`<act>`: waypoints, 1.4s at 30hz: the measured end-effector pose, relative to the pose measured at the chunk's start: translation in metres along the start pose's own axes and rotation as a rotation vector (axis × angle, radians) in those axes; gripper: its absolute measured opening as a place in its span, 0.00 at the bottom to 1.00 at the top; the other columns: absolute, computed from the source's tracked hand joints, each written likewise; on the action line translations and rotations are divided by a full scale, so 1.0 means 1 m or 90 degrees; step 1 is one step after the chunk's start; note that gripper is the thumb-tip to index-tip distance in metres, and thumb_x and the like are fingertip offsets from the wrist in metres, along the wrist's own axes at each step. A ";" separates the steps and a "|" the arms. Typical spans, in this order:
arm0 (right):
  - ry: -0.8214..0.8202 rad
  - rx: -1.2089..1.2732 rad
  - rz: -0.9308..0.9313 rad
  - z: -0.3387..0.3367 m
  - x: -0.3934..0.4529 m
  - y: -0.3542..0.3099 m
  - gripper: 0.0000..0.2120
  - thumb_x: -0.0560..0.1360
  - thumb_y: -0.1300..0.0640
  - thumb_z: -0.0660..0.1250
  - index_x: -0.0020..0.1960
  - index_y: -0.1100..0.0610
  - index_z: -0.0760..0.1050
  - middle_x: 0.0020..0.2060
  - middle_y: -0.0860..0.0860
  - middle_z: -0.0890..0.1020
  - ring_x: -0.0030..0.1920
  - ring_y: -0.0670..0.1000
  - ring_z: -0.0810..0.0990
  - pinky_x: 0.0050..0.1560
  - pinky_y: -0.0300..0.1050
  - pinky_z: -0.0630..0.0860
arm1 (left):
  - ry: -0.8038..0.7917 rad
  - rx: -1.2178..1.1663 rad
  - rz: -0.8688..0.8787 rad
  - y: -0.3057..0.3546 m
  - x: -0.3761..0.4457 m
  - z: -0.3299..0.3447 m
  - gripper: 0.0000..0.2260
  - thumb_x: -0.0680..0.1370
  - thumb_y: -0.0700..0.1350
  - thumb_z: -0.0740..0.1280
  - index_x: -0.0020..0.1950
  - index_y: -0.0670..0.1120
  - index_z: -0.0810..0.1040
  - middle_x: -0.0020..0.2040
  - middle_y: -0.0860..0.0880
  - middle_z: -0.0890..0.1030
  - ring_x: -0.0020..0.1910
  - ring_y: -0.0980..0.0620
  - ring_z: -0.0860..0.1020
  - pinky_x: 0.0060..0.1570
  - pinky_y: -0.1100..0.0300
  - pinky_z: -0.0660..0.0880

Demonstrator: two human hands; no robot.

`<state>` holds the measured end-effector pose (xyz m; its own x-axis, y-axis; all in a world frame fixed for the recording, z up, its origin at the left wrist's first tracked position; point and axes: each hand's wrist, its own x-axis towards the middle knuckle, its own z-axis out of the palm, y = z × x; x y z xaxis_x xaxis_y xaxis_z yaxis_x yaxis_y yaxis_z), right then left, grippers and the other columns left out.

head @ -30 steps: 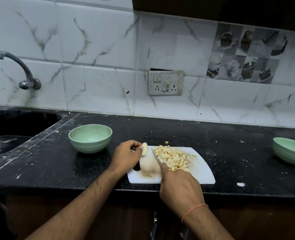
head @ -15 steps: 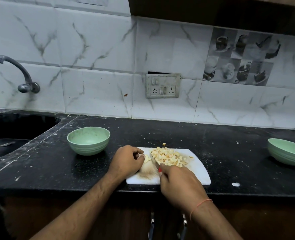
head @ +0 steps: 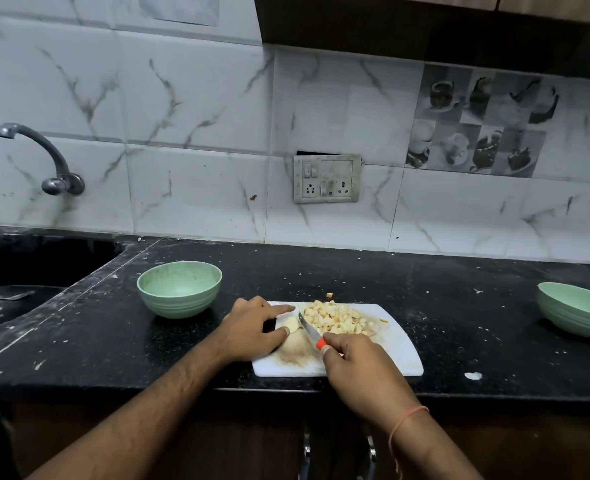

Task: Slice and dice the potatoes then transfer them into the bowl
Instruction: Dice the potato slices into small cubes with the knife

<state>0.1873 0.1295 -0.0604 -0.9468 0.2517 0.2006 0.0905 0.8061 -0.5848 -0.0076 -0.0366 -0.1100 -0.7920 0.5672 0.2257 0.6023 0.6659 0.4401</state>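
Left hand (head: 252, 327) fingers pinch a potato piece (head: 292, 323); right hand (head: 359, 372) fingers grip the knife (head: 309, 329).

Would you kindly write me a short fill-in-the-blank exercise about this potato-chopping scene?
1. The right hand grips a knife whose handle is ____ in colour.
2. The pile of diced potato cubes lies on the white plastic ____.
3. The left hand steadies a pale uncut potato piece to the ____ of the blade.
4. The pale green ribbed bowl near the black sink holds ____ potato.

Answers: orange; cutting board; left; no
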 end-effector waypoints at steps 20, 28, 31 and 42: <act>0.057 -0.217 -0.080 0.014 -0.012 -0.008 0.20 0.84 0.47 0.53 0.75 0.45 0.67 0.49 0.49 0.84 0.51 0.55 0.80 0.44 0.51 0.72 | 0.102 -0.067 0.002 -0.002 -0.004 0.006 0.16 0.77 0.62 0.70 0.64 0.63 0.81 0.52 0.61 0.78 0.63 0.52 0.70 0.64 0.59 0.68; 0.071 -0.251 -0.076 0.019 -0.003 -0.008 0.23 0.83 0.49 0.53 0.78 0.45 0.63 0.48 0.51 0.84 0.50 0.57 0.80 0.43 0.51 0.71 | 0.117 -0.114 -0.012 -0.005 -0.001 0.007 0.13 0.75 0.62 0.74 0.57 0.62 0.82 0.49 0.61 0.80 0.60 0.56 0.71 0.62 0.59 0.71; 0.080 -0.240 -0.098 0.021 0.000 -0.013 0.23 0.83 0.49 0.53 0.78 0.45 0.64 0.47 0.51 0.83 0.49 0.56 0.80 0.40 0.50 0.69 | 0.114 -0.129 -0.016 -0.005 -0.001 0.007 0.11 0.74 0.62 0.74 0.55 0.62 0.82 0.48 0.61 0.81 0.60 0.57 0.71 0.60 0.61 0.70; 0.030 -0.365 -0.109 0.037 0.027 -0.028 0.23 0.80 0.56 0.57 0.75 0.54 0.66 0.51 0.55 0.82 0.53 0.60 0.81 0.40 0.48 0.65 | 0.085 -0.190 -0.045 -0.009 0.003 0.005 0.14 0.66 0.66 0.73 0.48 0.64 0.85 0.42 0.65 0.84 0.57 0.53 0.80 0.60 0.53 0.79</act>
<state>0.1480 0.0936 -0.0674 -0.9493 0.1053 0.2963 0.1021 0.9944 -0.0263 -0.0151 -0.0383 -0.1173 -0.8483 0.4437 0.2889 0.5058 0.5180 0.6898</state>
